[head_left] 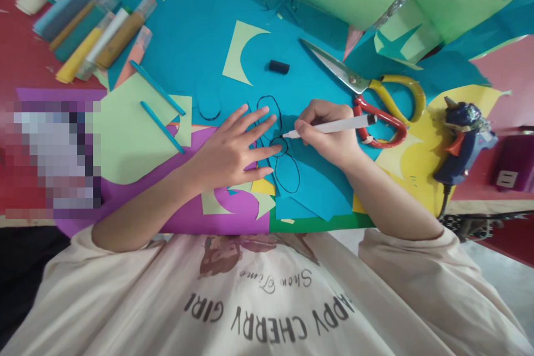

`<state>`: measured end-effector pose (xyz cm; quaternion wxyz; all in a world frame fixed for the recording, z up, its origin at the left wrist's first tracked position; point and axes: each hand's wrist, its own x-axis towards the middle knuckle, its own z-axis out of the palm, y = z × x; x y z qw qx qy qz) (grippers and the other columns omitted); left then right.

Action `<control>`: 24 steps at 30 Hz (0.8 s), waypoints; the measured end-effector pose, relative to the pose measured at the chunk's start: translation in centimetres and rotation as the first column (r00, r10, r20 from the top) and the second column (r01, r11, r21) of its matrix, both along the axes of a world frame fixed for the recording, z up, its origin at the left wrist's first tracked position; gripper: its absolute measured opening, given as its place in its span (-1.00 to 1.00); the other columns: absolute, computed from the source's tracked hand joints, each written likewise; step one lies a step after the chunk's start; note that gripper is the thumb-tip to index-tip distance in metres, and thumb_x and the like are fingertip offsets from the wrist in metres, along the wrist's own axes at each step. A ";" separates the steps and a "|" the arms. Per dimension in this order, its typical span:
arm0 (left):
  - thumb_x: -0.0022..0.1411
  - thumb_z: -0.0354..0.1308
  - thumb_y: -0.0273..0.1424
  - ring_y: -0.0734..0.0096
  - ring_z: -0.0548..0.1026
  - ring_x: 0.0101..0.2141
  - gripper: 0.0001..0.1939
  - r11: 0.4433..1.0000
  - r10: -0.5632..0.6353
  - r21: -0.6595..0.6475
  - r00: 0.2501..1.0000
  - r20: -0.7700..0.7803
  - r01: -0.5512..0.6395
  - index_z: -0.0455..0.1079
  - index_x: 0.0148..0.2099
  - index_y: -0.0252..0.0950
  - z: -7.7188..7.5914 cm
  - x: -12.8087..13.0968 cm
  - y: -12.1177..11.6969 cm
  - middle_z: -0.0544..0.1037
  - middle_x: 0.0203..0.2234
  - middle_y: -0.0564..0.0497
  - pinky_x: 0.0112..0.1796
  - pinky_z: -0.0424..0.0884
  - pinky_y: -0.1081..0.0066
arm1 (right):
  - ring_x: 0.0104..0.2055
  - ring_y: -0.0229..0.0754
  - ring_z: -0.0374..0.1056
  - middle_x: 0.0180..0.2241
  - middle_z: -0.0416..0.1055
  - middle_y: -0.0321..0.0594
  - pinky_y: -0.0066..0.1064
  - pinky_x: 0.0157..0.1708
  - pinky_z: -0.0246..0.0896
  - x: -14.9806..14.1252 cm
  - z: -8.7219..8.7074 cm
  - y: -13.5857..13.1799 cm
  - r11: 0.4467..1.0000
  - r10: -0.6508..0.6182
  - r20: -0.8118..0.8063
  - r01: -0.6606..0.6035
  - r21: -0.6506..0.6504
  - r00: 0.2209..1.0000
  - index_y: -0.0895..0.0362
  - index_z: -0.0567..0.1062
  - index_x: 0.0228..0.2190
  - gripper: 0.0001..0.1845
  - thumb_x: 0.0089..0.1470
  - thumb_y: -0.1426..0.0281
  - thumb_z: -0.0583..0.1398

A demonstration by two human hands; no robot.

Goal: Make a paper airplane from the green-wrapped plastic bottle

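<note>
My right hand (325,128) is closed round a white marker (346,124), whose tip points left at a black outline on a blue sheet (317,178). The outline has a small circle with an oval loop above it and another oval (287,173) below. Spread flat over the left part of the drawing, my left hand (237,150) presses on the paper and hides some of the lines. A black marker cap (279,67) lies above the drawing. Scissors (362,89) with one red and one yellow handle rest just beyond my right hand.
Several markers (120,36) lie at the upper left. Pale green sheets (133,128), two thin blue strips (161,89) and purple paper (167,200) are on the left. A glue gun (465,144) sits on yellow paper (411,178) at right. A cut green scrap (237,55) lies farther back.
</note>
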<state>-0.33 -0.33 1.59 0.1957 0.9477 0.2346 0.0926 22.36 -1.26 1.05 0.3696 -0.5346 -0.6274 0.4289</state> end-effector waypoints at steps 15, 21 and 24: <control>0.31 0.11 -0.21 -0.05 0.15 0.31 -0.64 1.000 0.001 -0.007 1.000 -0.008 -0.001 0.44 0.11 -0.13 0.1 0.1 0.0 0.29 0.28 -0.13 0.24 0.13 -0.17 | -0.63 -0.35 0.11 -0.69 0.26 -0.39 -0.42 -0.60 0.01 -0.2 -0.1 -0.1 0.998 -0.048 -0.019 0.049 0.029 0.999 0.07 0.30 -0.64 -0.69 0.02 0.28 0.24; 0.33 0.07 -0.21 -0.08 0.16 0.31 -0.63 1.000 -0.009 -0.003 1.000 -0.003 0.009 0.45 0.11 -0.17 0.1 0.1 0.0 0.29 0.27 -0.20 0.22 0.13 -0.21 | -0.62 -0.33 0.14 -0.69 0.28 -0.38 -0.41 -0.59 0.05 -0.1 -0.2 0.0 0.997 -0.059 -0.022 0.060 0.046 0.998 0.07 0.30 -0.62 -0.68 0.06 0.27 0.24; 0.32 0.09 -0.21 -0.04 0.15 0.32 -0.64 1.000 -0.002 0.004 1.000 -0.021 0.002 0.44 0.11 -0.13 0.1 0.1 0.0 0.28 0.28 -0.14 0.24 0.13 -0.18 | -0.61 -0.36 0.12 -0.68 0.27 -0.39 -0.42 -0.59 0.02 0.1 -0.2 0.0 0.999 -0.027 0.004 0.027 0.024 1.000 0.08 0.30 -0.64 -0.69 0.03 0.31 0.25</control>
